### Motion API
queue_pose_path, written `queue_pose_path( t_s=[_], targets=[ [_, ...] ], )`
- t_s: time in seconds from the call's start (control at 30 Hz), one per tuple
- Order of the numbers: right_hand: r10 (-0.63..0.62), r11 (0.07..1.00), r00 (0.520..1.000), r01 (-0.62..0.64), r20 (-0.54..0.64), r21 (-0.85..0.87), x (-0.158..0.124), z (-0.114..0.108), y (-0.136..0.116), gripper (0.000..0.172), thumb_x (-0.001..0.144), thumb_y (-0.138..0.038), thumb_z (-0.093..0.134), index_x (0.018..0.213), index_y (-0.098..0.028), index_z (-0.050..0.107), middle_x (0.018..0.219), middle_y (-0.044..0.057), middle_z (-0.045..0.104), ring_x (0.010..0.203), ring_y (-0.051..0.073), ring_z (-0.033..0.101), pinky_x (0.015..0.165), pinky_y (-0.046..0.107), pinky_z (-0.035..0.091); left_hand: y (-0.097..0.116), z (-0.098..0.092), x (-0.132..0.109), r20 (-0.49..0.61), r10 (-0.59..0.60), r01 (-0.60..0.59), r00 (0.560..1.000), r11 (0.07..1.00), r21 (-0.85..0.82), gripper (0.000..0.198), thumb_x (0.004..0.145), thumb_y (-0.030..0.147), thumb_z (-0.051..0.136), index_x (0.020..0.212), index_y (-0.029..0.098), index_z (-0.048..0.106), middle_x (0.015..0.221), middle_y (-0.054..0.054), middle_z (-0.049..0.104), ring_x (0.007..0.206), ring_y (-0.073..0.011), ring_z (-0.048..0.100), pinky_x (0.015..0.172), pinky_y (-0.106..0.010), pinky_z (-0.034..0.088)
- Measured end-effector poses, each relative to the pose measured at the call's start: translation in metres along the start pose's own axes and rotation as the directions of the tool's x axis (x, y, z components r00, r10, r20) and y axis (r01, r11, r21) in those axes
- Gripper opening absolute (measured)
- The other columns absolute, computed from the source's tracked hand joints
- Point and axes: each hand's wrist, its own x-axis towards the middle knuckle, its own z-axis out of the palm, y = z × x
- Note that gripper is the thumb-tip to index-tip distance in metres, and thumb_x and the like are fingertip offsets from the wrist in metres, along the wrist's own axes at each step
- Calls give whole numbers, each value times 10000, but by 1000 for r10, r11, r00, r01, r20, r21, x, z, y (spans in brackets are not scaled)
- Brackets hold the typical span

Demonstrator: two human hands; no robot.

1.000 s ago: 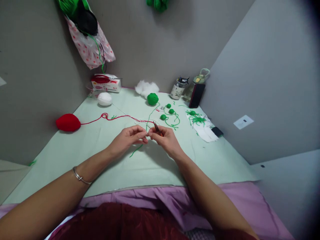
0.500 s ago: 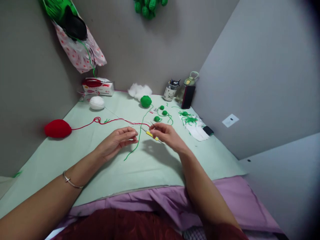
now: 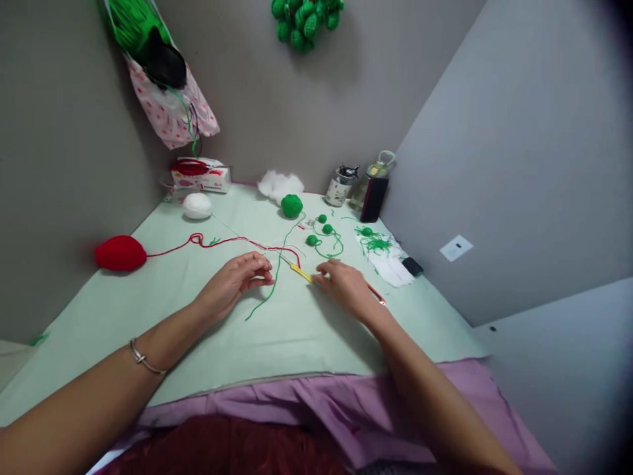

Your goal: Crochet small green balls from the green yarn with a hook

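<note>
My left hand (image 3: 238, 280) hovers over the table with thumb and fingertips brought together; whatever they pinch is too small to make out. Just right of its fingertips, a loose green yarn strand (image 3: 277, 280) runs down the tabletop. My right hand (image 3: 346, 285) is closed, palm down, beside the yellow handle of a crochet hook (image 3: 301, 272). From behind that hand sticks out the end of an orange-handled tool (image 3: 377, 294), mostly hidden, apparently in its grip. A red yarn strand (image 3: 232, 239) reaches the hook from the red yarn ball (image 3: 121, 253).
Behind lie a white yarn ball (image 3: 197, 206), a green yarn ball (image 3: 291, 206), stuffing (image 3: 280, 186) and small green crocheted balls (image 3: 327, 229). At right are green scraps on white paper (image 3: 395, 272), a phone (image 3: 374, 199), a jar (image 3: 339, 188) and a bottle (image 3: 380, 168).
My right hand has moved right and lower, off the yellow hook, and an orange tool end now shows beside it. My left hand stays nearly in place. The view has shifted slightly.
</note>
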Motion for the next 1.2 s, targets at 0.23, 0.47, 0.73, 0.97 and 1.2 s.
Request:
queue_pose_path(
  t_s=[0.23,0.47,0.73,0.97,1.2],
  targets=[
    [-84,987,995,77,46,141,16,11,-25,141,871,-85,614,788,-178,681,905,72,696,869,197,624,741,293,374,0,-1,0,-9,24,-24,1000,999,24,276,832,404,803,736,167,698,817,-7,631,780,-153,623,799,-293,533],
    [-100,708,995,85,-20,701,-5,-6,-36,210,944,-351,590,1057,-183,643,736,-32,576,589,109,500,602,263,427,-5,-2,-1,22,-26,26,999,999,-33,225,797,362,863,804,159,766,894,-22,684,851,-160,673,912,-322,539],
    [-93,376,986,-96,140,922,-19,8,-52,202,949,-400,564,888,-209,583,695,-34,583,482,81,427,485,245,276,-5,-2,-2,53,-60,64,997,994,-86,194,802,342,864,820,170,777,908,-25,703,887,-164,691,946,-318,540],
    [-345,876,811,98,472,472,-42,-26,-22,176,962,-258,545,945,-168,696,659,-21,541,616,118,472,658,283,373,-5,-4,0,27,-50,53,998,991,-123,167,826,329,842,820,177,771,933,-8,672,886,-133,656,935,-275,537],
    [-167,564,965,-74,202,822,-59,-15,-18,288,966,-441,615,1058,-199,741,780,-4,611,647,111,437,595,260,340,-6,9,-6,85,-70,78,994,993,-85,147,791,313,860,810,189,784,901,-11,689,893,-150,645,975,-313,512]
  ],
)
